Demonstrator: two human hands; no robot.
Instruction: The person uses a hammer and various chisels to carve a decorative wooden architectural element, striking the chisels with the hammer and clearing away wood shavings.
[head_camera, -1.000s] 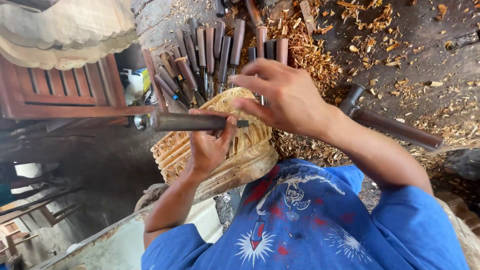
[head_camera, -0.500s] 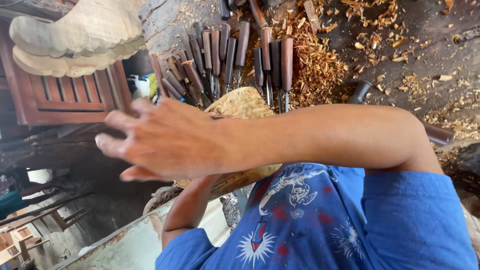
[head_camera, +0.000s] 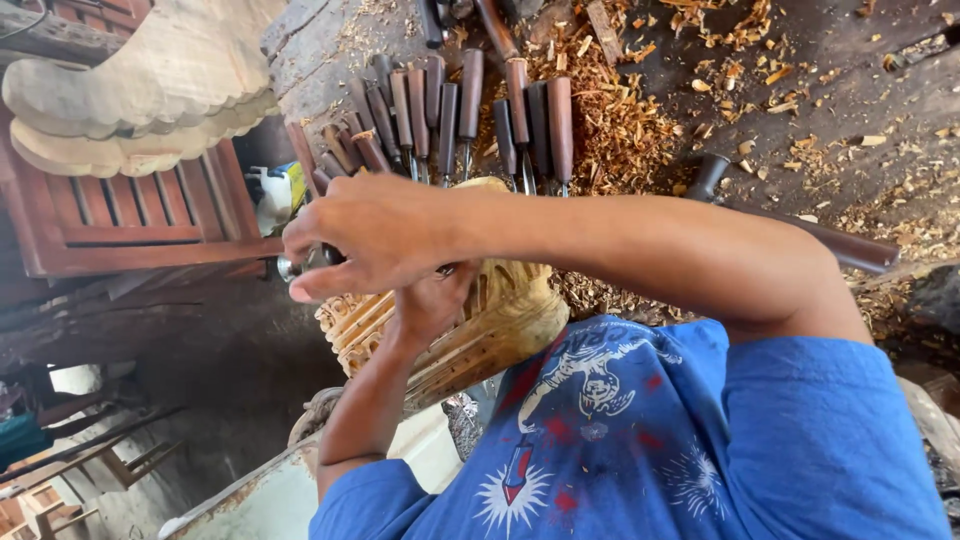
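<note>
Right hand (head_camera: 375, 235) is wrapped shut around a chisel (head_camera: 300, 263) handle, left hand (head_camera: 430, 305) braces the pale wood carving (head_camera: 500, 310), its grip hidden. The carving sits beneath them, stiff but its thin ribs look fragile; I'd hold the solid rim.

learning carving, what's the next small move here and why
Probably ease the chisel forward in a short push along the carved wooden piece: the right hand wraps its handle, and the left hand sits beneath against the carving.

Bright even daylight, soft shadows at left, sharp focus, slight wide-angle edge distortion.
</note>
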